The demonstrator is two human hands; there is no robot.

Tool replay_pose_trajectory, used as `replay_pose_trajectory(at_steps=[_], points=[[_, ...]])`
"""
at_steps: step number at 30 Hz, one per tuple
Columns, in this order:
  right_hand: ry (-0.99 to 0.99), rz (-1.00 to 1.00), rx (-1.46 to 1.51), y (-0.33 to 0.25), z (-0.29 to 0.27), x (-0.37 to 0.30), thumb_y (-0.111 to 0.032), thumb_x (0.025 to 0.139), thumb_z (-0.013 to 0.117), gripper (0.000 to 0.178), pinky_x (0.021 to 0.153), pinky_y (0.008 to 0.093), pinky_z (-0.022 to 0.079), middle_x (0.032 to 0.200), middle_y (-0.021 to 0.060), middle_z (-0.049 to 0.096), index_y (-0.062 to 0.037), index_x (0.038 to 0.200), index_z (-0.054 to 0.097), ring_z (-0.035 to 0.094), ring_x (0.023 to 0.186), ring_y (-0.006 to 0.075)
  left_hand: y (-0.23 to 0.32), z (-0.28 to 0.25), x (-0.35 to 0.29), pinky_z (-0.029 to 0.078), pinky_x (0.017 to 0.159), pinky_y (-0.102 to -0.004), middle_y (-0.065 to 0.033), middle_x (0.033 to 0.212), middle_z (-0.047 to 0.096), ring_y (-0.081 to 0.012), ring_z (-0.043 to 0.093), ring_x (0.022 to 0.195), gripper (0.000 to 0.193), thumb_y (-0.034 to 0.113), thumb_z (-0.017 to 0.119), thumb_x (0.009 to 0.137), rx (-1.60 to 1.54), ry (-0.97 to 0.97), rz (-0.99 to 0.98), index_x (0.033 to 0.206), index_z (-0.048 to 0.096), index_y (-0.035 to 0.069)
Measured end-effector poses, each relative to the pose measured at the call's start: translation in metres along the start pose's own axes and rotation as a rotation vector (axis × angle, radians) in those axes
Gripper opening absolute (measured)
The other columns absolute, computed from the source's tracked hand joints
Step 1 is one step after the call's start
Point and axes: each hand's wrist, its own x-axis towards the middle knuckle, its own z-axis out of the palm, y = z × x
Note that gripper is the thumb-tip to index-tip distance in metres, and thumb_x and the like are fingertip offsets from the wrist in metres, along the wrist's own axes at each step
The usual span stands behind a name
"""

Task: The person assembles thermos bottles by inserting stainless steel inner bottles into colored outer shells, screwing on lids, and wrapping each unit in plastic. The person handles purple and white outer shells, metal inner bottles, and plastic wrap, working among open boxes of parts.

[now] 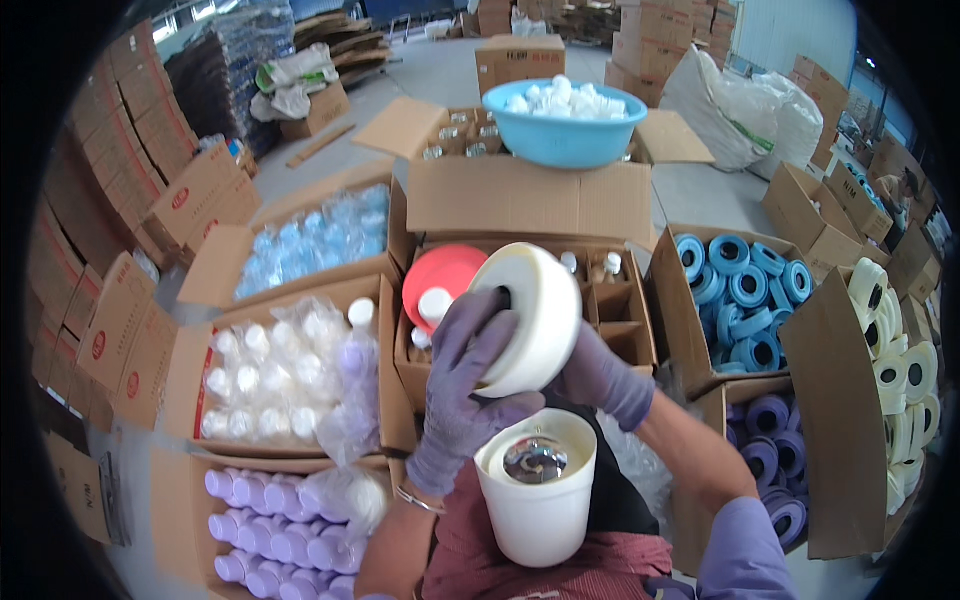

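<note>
My left hand (pixel 462 400), in a purple-grey glove, grips a cream round plastic part (pixel 540 310), a thick disc tilted on edge. Its fingers reach over the disc's face near a dark spot at the centre. My right hand (pixel 605 385), gloved alike, is at the disc's lower right edge; its fingers are hidden behind the disc. Below both hands, a white cylindrical container (pixel 535 510) stands upright at my lap. Inside its open top shows a shiny, mirror-like rounded surface (pixel 535 460).
Ahead is a divided carton (pixel 620 300) with a red plastic dish (pixel 435 275). Left cartons hold blue wrapped pieces (pixel 320 235), white-capped bottles (pixel 265 375) and lilac bottles (pixel 280 520). Right cartons hold blue rings (pixel 750 285), purple rings (pixel 768 415) and cream rings (pixel 890 375). A blue basin (pixel 570 135) stands behind.
</note>
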Motion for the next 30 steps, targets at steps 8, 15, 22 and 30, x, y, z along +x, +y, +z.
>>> replay_pose_trajectory(at_steps=[8,15,22,30], points=[[0.182,-0.092,-0.742,0.001,-0.070,-0.054,-0.022,0.098,0.057,0.035,0.081,0.0237,0.054,0.105,0.0056,0.067,0.0014,0.125,0.060,0.064,0.091,0.0081,-0.012,-0.044,-0.045,0.041,0.109,-0.0464,-0.0100,0.130,0.065,-0.0345,0.053,0.128,0.072,0.045,0.083,0.072,-0.398,-0.566,-0.136,0.131,0.063,0.009],[0.095,-0.250,-0.988,0.040,-0.024,-0.082,-0.034,0.105,0.040,0.047,0.109,0.0360,0.039,0.134,0.0158,0.058,0.0008,0.129,0.059,0.055,0.126,0.0235,-0.005,-0.036,-0.046,0.042,0.108,-0.0456,-0.0101,0.131,0.063,-0.0355,0.052,0.128,0.073,0.052,0.080,0.071,-0.341,-0.717,0.012,0.126,0.065,0.007],[-0.485,0.043,-0.055,0.083,-0.064,-0.012,-0.017,0.107,0.034,0.040,0.108,0.0344,0.041,0.131,0.0221,0.060,0.0088,0.115,0.063,0.059,0.118,0.0256,0.089,-0.029,-0.062,0.049,0.098,-0.0467,-0.0188,0.117,0.065,-0.0351,0.062,0.112,0.074,0.063,0.059,0.087,0.433,-0.610,0.015,0.121,0.061,-0.003],[-0.251,-0.581,-1.120,0.046,-0.046,-0.090,-0.041,0.100,0.052,0.049,0.111,0.0433,0.038,0.124,0.0182,0.062,-0.0021,0.129,0.058,0.056,0.121,0.0321,0.031,-0.020,-0.085,0.044,0.105,-0.0419,-0.0198,0.117,0.063,-0.0317,0.059,0.116,0.038,0.028,0.052,0.098,-0.259,-0.219,-0.234,0.121,0.061,-0.001]])
